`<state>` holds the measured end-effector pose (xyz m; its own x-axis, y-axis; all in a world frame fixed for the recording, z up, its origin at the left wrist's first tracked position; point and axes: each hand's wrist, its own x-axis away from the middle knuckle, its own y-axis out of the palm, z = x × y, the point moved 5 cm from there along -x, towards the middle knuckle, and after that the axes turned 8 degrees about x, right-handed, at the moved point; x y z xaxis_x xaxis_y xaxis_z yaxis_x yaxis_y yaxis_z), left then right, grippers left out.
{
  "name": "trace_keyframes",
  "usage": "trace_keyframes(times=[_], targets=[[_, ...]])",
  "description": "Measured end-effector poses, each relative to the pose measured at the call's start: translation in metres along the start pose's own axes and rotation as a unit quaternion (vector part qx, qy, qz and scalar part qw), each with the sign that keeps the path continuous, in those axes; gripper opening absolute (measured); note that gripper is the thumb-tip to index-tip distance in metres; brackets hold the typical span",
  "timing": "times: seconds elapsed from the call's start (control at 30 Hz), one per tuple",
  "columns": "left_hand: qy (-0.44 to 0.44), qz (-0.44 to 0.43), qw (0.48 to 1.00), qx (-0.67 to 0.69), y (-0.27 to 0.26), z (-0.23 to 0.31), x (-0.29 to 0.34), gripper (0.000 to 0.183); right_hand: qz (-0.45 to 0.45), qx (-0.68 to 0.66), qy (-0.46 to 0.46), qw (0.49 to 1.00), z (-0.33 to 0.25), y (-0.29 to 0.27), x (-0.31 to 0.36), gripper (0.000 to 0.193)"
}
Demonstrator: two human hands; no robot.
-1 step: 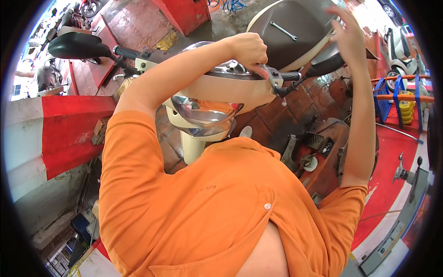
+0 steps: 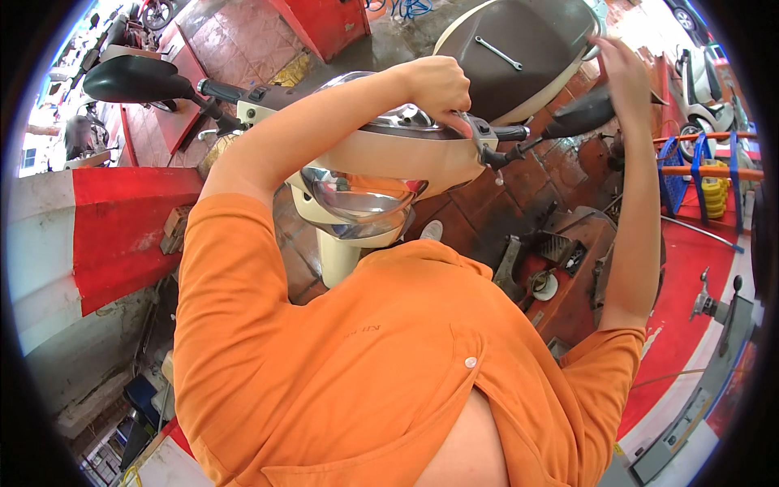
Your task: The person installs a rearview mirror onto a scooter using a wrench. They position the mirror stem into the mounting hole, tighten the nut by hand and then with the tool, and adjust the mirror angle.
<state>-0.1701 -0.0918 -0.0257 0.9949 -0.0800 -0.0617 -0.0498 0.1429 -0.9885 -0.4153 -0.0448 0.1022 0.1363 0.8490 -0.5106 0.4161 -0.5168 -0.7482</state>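
Note:
A cream scooter (image 2: 398, 158) with a chrome-trimmed headlight stands in front of me. My left hand (image 2: 438, 88) is closed above its handlebar, by the base of the right mirror's stem; what its fingers grip is hidden. The black right mirror (image 2: 578, 114) sticks outward on its stem. Beside the mirror's outer end is my right hand (image 2: 625, 77), raised, its fingers stretched out and somewhat blurred. Whether it touches the mirror I cannot tell. On the brown seat (image 2: 487, 85) lies a double-ended wrench (image 2: 498, 53). The left mirror (image 2: 134, 79) stays on its stem.
To the right stands a low red work stand (image 2: 568, 300) with metal parts and small containers. Farther right is an orange-and-blue rack (image 2: 698, 166). A red-and-white panel (image 2: 134, 235) borders the left, and a red box (image 2: 324, 28) stands behind the scooter.
The right mirror has turned outward, away from the seat. My right hand has dropped slightly and its fingers have swung, while my left hand stays in place.

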Motion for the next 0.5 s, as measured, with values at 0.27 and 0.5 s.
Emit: trace_keyframes(times=[0.27, 0.5], targets=[[-0.002, -0.019, 1.000, -0.013, -0.007, 0.006, -0.008, 0.073, -0.085, -0.061, 0.112, 0.988, 0.018, -0.078, 0.224, 0.051], [0.009, -0.030, 0.999, -0.039, -0.020, 0.016, -0.012, 0.070, -0.230, -0.070, -0.104, 0.965, -0.149, -0.087, 0.258, 0.055]])
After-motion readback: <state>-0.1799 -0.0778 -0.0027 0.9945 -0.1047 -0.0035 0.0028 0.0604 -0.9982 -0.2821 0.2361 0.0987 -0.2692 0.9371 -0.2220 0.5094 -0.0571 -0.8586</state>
